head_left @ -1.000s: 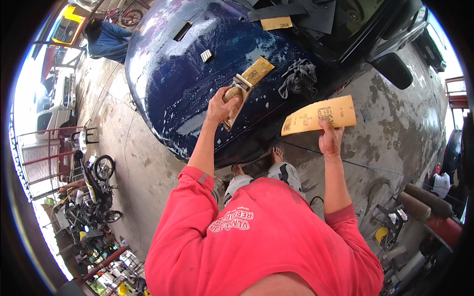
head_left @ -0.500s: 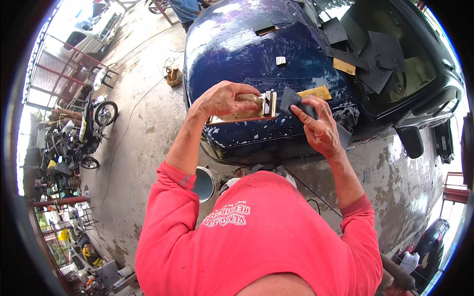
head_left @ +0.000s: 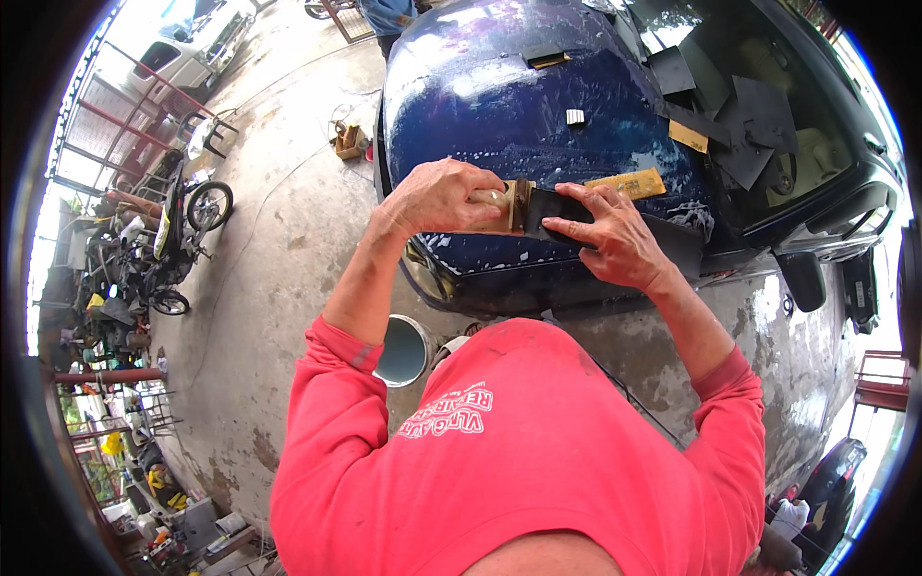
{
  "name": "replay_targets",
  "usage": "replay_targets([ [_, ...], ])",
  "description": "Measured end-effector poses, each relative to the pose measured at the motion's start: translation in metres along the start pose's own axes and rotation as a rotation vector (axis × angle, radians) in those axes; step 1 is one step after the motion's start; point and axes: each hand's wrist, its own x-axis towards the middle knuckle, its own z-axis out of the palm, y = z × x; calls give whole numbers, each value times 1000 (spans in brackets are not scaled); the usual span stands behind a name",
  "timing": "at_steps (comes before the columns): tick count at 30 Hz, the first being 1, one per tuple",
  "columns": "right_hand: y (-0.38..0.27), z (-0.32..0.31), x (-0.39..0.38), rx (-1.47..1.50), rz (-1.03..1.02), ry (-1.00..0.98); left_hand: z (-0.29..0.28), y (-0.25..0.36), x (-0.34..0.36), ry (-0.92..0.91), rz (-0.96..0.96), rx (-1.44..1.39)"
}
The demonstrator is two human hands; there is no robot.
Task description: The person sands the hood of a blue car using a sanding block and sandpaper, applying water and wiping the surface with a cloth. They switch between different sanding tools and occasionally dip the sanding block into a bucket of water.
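Observation:
My left hand (head_left: 440, 199) is wrapped round the handle of a sanding block (head_left: 520, 204), held over the front edge of a dark blue car hood (head_left: 471, 106). A dark sheet of sandpaper (head_left: 554, 208) meets the block's right end. My right hand (head_left: 619, 233) grips that sheet, its thumb and fingers pressing on it close to the block. Whether the sheet is tucked under a clamp is hidden. Just beyond the right hand lies a yellow-brown strip (head_left: 638, 184) on the hood. White suds and wet streaks cover the paint.
A small striped white block (head_left: 574, 117) rests on the hood. Dark sheets (head_left: 759, 125) lie across the windshield. A bucket of greyish water (head_left: 403, 351) stands on the floor by my left side. Motorcycles (head_left: 173, 230) line the left. Another person (head_left: 386, 17) is beyond the hood.
My right hand has moved left with the sandpaper, which now touches the block's end; a gap lay between them before. The view has shifted slightly.

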Motion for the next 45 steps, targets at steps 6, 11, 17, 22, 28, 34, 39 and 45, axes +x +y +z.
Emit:
replay_targets([
  [6,-13,6,9,-22,61,67,12,10,-5,-51,3,-41],
  [11,-19,11,11,-71,105,92,24,19,-2,0,47,-20],
  [17,-17,5,8,-157,111,71,41,25,-2,3,31,-44],
  [22,-16,1,8,-177,115,-39,52,35,2,39,57,-29],
  [28,-13,2,9,-150,125,-64,53,47,4,69,21,-16],
  [34,-4,5,10,-82,133,-54,68,34,7,97,102,-28],
  [39,0,15,10,-75,143,-58,88,31,5,216,108,-136],
  [45,0,27,8,-41,167,-175,97,38,0,131,116,-3],
])
